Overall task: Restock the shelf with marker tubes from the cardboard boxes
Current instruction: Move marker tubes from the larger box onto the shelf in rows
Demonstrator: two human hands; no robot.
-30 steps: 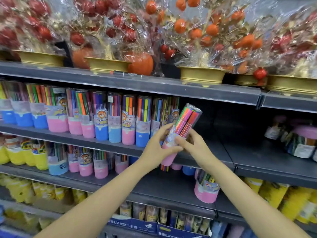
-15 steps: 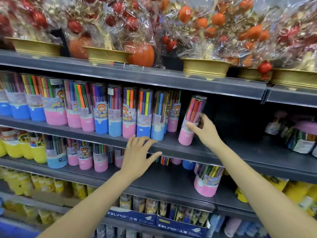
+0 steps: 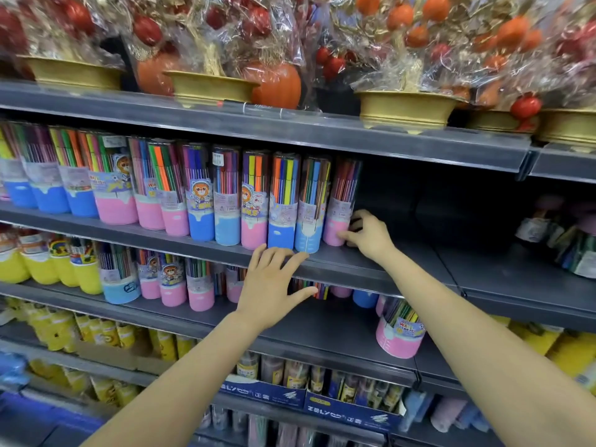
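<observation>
- Marker tube (image 3: 339, 208) with the pink base stands upright at the right end of the row on the middle shelf (image 3: 403, 272), touching its blue-based neighbour (image 3: 311, 204).
- Right hand (image 3: 367, 233) curls its fingers round the pink base; left hand (image 3: 271, 282) lies spread and flat over the shelf edge, holding nothing.
- Tube looks light, stiff and slick, likely top-heavy; best held low on the base.
- Cardboard boxes to restock from are not in view; labels too blurred to read; shelf depth behind the row is dark.

Bright, even store light; wide-angle edge bending; right side soft, shadowed.
</observation>
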